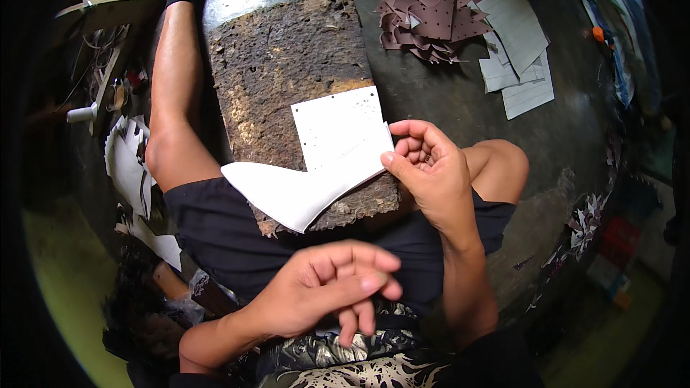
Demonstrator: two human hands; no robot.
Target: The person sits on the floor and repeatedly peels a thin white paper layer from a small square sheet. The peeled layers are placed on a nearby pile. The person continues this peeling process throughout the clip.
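Observation:
My right hand (430,169) pinches the right edge of a white cut sheet (323,162), a boot-like shape with small punched holes near its top. The sheet lies over a worn, dark brown board (287,57) that rests across my lap and the dark floor. My left hand (327,291) hovers lower down near my waist, fingers loosely curled and holding nothing. My left leg (172,100) stretches out along the board's left side, and my right knee (499,165) is bent beside my right hand.
A heap of brown perforated scraps (428,18) lies at the top. Grey-white cut sheets (517,43) are stacked to its right. White cut pieces (129,165) and wooden tools (108,7) sit at the left. Small scraps (586,219) litter the right floor.

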